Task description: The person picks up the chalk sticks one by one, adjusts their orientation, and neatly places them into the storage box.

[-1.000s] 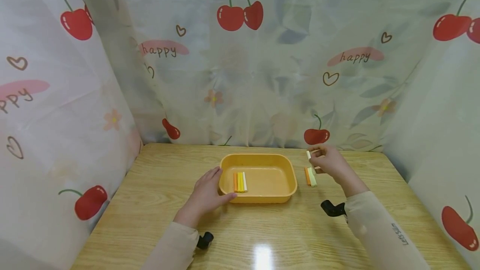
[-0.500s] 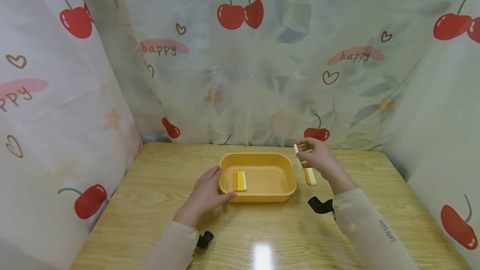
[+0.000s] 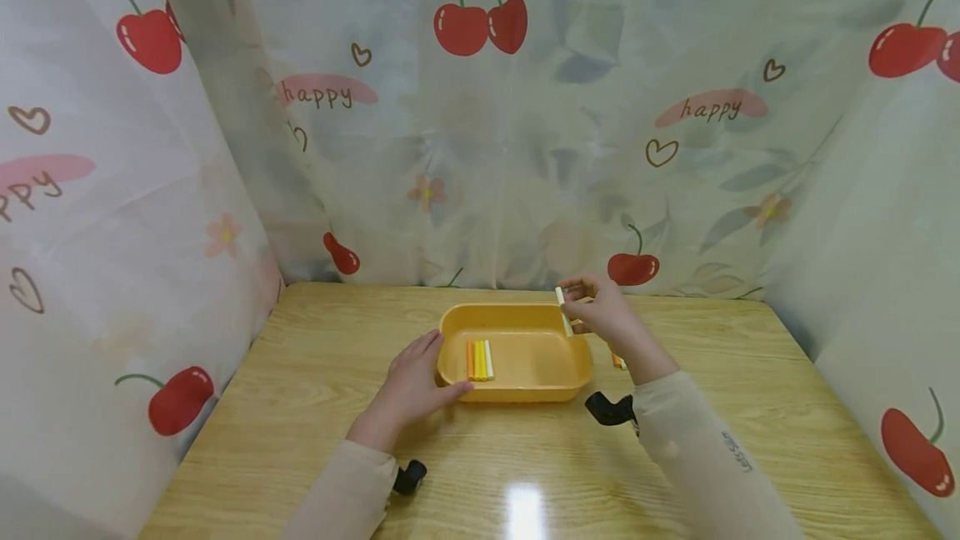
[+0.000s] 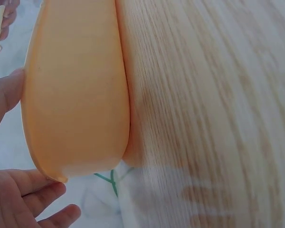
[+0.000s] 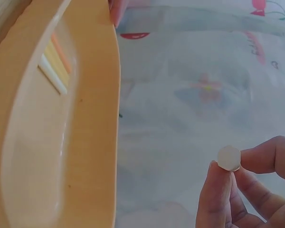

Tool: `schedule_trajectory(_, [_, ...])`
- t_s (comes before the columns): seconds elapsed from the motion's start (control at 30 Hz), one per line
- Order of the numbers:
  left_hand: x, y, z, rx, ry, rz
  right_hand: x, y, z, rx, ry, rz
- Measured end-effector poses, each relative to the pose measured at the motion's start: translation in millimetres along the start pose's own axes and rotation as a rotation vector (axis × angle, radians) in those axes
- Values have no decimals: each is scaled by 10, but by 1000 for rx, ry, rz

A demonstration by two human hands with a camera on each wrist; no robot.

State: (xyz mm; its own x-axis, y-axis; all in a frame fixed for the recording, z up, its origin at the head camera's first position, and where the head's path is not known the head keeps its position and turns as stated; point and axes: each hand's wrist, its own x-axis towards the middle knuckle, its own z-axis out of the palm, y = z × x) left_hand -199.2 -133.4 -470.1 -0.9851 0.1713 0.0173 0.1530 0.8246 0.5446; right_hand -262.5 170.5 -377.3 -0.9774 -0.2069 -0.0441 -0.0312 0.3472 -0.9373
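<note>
A shallow orange-yellow plastic basin (image 3: 525,392) stands on the wooden table. Several chalk sticks (image 3: 480,361) lie side by side at its left end: orange, yellow and white. My left hand (image 3: 408,390) rests against the left end, thumb on the front rim and fairly straight fingers along the side wall (image 4: 76,95). Above the basin's right back corner, my right hand (image 3: 603,319) pinches a pale chalk stick (image 3: 564,312) between thumb and fingertips. Its flat end (image 5: 229,157) faces the right wrist camera.
More chalk, an orange stick (image 3: 617,360) among it, lies on the table right of the basin, mostly hidden by the right hand. A cherry-print curtain (image 3: 495,148) hangs behind the table (image 3: 300,373) and along both sides.
My right hand has moved left with the pale chalk stick, from the loose chalk to over the basin's right end. The left hand and the basin have stayed in place.
</note>
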Motion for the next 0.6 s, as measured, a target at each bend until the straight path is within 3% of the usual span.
schedule_trajectory(0.37, [19, -29, 15, -8, 1, -12, 133, 55, 346, 63, -5, 11])
schedule_trajectory(0.6, [17, -27, 21, -9, -4, 2, 201, 165, 528, 113, 3, 68])
